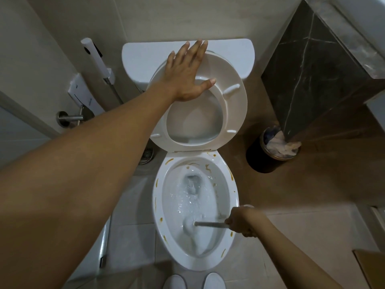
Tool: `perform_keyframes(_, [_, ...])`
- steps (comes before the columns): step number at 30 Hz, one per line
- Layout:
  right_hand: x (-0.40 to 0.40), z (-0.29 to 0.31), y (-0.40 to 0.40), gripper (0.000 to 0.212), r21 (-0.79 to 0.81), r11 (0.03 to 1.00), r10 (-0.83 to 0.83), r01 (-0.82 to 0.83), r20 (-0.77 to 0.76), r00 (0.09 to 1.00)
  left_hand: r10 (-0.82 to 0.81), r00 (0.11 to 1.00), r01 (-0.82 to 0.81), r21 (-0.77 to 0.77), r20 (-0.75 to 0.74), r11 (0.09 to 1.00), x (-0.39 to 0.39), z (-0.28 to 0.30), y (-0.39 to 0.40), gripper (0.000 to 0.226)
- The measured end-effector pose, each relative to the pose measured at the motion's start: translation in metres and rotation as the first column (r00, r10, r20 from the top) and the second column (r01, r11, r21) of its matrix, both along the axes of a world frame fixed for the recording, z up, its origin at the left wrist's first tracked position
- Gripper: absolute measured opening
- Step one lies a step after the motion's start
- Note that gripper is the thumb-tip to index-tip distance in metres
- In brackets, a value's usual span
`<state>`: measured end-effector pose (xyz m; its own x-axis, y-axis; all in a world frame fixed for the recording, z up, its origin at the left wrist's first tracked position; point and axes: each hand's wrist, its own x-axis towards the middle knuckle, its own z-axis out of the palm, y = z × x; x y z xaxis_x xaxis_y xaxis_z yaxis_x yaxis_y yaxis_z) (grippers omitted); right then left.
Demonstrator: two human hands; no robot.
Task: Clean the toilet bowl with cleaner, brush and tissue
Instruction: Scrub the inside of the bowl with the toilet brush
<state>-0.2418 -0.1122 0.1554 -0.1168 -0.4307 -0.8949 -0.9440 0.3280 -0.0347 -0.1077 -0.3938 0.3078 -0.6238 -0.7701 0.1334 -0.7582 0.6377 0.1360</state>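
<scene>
Left hand [188, 76] flat, fingers spread, bracing raised seat [235, 105]. Right hand [241, 222] grips brush [208, 224], head low in toilet bowl [160, 205]; water churning. Risk: hard strokes could splash; brown streaks on rim may get missed.

Dim, warm light from overhead; my left forearm [87, 174] looms soft and stretched by wide-angle distortion, walls bowing at edges, corners shadowed.

A dark bin [263, 159] of crumpled paper stands beside a marble counter [316, 65].
</scene>
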Motion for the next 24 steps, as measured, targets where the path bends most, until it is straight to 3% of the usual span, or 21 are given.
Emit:
perform_keyframes(4, [-0.004,0.018,-0.016,0.034,0.246,0.969,-0.031,0.022,0.031,0.999,0.010,1.000,-0.010,-0.003,-0.009,1.000,-0.001,0.000,0.001,0.085])
perform_keyframes(6, [0.009,0.016,-0.021,0.036,0.218,0.976,0.008,-0.022,0.063,0.998,0.010,1.000,-0.010,0.002,-0.010,1.000,-0.001,0.000,0.001,0.085])
perform_keyframes(8, [0.023,0.009,-0.025,0.035,0.088,0.996,-0.008,0.001,0.080,0.997,0.010,1.000,-0.010,-0.001,-0.009,1.000,-0.001,0.000,0.001,0.085])
perform_keyframes(11, [0.042,-0.011,-0.026,0.036,-0.121,0.987,-0.095,0.109,0.115,0.989,0.009,1.000,-0.010,-0.005,-0.010,1.000,0.000,0.000,0.000,0.085])
perform_keyframes(13, [0.050,-0.024,-0.024,0.033,-0.165,0.962,-0.197,0.219,0.144,0.970,0.009,1.000,-0.009,-0.003,-0.011,1.000,-0.001,-0.001,0.000,0.085])
perform_keyframes(16, [0.046,-0.025,-0.013,0.033,-0.143,0.939,-0.287,0.313,0.177,0.941,0.003,1.000,-0.003,-0.004,-0.009,1.000,-0.001,-0.001,0.001,0.085])
perform_keyframes(21, [0.017,-0.014,-0.015,0.025,0.075,0.934,-0.356,0.348,0.237,0.904,0.015,1.000,-0.015,-0.008,-0.009,1.000,-0.001,0.000,0.001,0.085])
perform_keyframes(24, [0.013,-0.023,-0.014,0.028,-0.003,0.931,-0.347,0.365,0.304,0.887,0.008,1.000,-0.008,-0.006,-0.013,1.000,-0.001,-0.001,0.000,0.085])
